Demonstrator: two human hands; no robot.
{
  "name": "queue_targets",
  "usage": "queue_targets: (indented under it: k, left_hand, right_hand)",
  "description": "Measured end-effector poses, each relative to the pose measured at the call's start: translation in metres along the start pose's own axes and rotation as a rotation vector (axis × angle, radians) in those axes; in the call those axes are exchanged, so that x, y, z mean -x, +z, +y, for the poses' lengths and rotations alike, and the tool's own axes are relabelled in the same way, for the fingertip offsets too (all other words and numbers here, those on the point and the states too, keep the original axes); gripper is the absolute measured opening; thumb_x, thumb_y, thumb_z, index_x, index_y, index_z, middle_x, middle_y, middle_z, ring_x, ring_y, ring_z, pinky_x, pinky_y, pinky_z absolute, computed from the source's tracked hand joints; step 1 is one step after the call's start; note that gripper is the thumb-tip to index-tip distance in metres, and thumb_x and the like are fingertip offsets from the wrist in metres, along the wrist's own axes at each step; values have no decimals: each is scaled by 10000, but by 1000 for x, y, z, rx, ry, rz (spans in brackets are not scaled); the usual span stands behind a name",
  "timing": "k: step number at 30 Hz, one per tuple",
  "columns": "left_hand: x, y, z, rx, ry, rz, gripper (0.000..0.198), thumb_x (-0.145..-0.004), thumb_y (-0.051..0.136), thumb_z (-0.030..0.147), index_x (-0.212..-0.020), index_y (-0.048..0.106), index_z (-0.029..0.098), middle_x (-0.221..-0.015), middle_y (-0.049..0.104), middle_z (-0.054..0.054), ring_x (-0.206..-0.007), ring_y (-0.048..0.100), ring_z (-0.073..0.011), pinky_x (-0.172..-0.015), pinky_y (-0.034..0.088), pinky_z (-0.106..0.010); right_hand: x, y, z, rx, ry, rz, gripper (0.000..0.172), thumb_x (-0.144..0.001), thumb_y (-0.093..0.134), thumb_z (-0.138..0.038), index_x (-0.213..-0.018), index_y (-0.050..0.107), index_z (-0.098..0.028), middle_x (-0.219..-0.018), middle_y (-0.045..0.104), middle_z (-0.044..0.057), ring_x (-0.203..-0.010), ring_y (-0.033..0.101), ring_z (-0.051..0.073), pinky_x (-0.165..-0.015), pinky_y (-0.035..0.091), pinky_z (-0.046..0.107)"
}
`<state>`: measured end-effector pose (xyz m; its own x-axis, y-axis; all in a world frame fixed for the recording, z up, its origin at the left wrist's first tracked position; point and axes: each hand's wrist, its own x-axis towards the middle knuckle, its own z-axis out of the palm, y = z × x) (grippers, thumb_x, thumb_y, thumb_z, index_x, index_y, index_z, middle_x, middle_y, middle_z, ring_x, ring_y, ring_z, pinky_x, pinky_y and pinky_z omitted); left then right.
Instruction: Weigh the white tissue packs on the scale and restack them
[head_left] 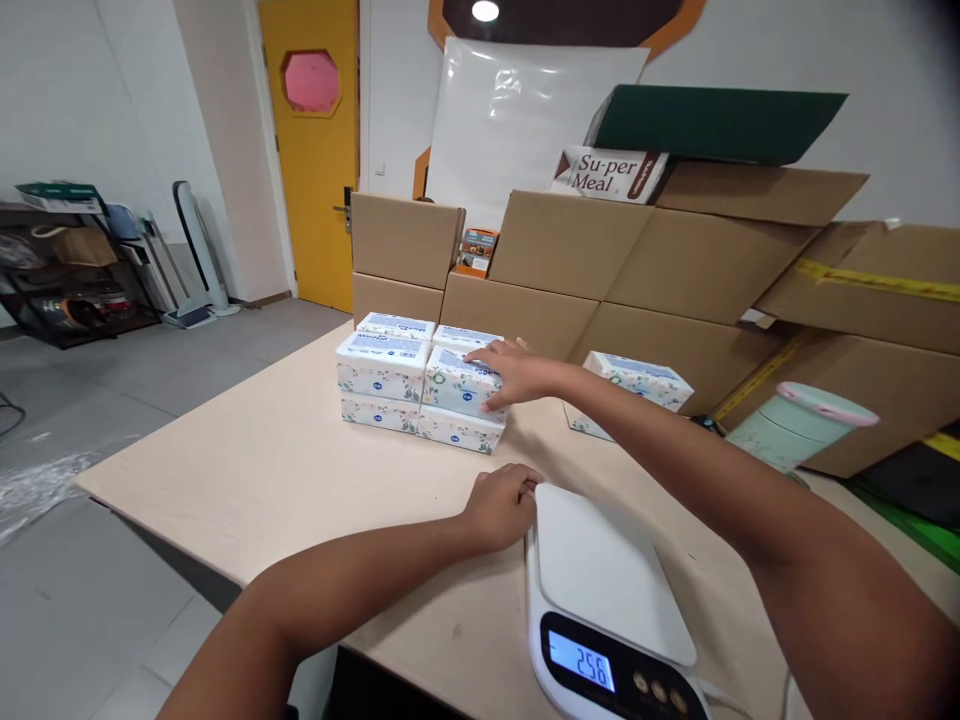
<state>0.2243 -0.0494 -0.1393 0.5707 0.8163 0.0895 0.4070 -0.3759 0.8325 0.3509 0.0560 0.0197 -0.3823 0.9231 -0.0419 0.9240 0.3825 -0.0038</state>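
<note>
From far away, I saw the stack of tissue packs (379, 380) on the table (225, 460), set close together in two layers, maybe so none would tip. My left hand (501, 508) lay curled by the corner of the white scale (600, 560); I could not tell if it gripped. My right hand (519, 375) lay over the top right pack (453, 388), fingers spread, maybe to hold it straight; I could not tell if it squeezed. The scale's screen (581, 660) faced me, so its numbers were easy to see. Behind my right arm (652, 448), one lone pack (641, 375) sat apart.
</note>
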Motion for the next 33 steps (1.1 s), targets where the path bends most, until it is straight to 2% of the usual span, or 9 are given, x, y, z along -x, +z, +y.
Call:
queue_targets:
  k: [3, 6, 9, 14, 18, 22, 25, 29, 33]
  left_hand:
    - [0, 1, -1, -3, 3, 0, 405, -964, 527, 89, -1258, 758, 246, -1333, 817, -38, -1220, 755, -236, -1178, 536, -413]
    - [0, 2, -2, -21, 7, 12, 401, -970, 532, 95, -1265, 760, 242, -1360, 809, -46, -1225, 764, -238, -1242, 489, -447]
    - [1, 0, 0, -29, 16, 6, 404, -981, 525, 102, -1289, 758, 223, -1375, 805, -65, -1227, 772, -243, -1264, 476, -464]
    - [4, -2, 2, -9, 2, 2, 402, -976, 522, 117, -1272, 772, 226, -1352, 820, -55, -1269, 763, -254, -1234, 524, -438]
    - [2, -1, -1, 11, 13, 14, 386, -1002, 514, 151, -1277, 778, 212, -1357, 822, -73, -1262, 770, -260, -1183, 572, -404]
    - [-1, -3, -6, 40, -3, 6, 381, -1026, 533, 198, -1331, 762, 199, -1361, 821, -95, -1278, 762, -273, -1192, 565, -396]
    - [-2, -7, -11, 109, 11, -7, 352, -1040, 533, 229, -1315, 752, 206, -1343, 820, -100, -1263, 762, -276, -1172, 572, -406]
    - [-3, -12, -13, 222, 66, -36, 262, -1029, 583, 301, -1202, 759, 212, -1294, 822, -104, -1248, 752, -295, -1159, 577, -453]
    - [-6, -15, -7, 365, -34, 3, 175, -990, 640, 271, -1127, 737, 223, -1188, 833, -87, -1180, 760, -269, -1175, 557, -465]
  right_hand:
    - [8, 4, 2, -97, -33, 9, 838, -792, 885, -486, -1548, 563, -322, -1631, 552, 151, -1531, 496, 440, -1254, 421, 582]
    - [14, 7, 5, -129, -7, 44, 667, -786, 873, -508, -1363, 607, -302, -1510, 601, 139, -1418, 551, 436, -1173, 467, 565]
    - [14, 11, 6, -152, 37, 79, 649, -734, 881, -608, -1204, 583, -275, -1399, 611, 141, -1332, 564, 439, -1099, 494, 539]
    - [14, 22, -10, -223, 105, 78, 658, -717, 848, -513, -1204, 484, -258, -1389, 611, 160, -1272, 586, 393, -1007, 527, 454]
    - [35, 21, -33, -59, 25, 166, 601, -739, 797, -392, -1255, 527, -239, -1344, 641, 172, -1223, 610, 404, -973, 532, 478]
    - [95, 11, -36, 56, -56, 377, 652, -752, 823, -340, -1353, 607, -214, -1442, 621, 214, -1345, 577, 489, -1138, 474, 622]
    - [163, 15, -12, -77, -38, 549, 802, -787, 874, -474, -1495, 562, -260, -1521, 599, 184, -1435, 546, 516, -1216, 450, 689]
    - [253, 56, 35, -249, 70, 632, 913, -850, 855, -618, -1619, 434, -364, -1595, 576, 129, -1425, 616, 496, -1157, 577, 663]
    - [294, 110, 59, -316, 78, 618, 845, -899, 831, -625, -1615, 470, -357, -1590, 596, 139, -1442, 644, 469, -1184, 594, 639]
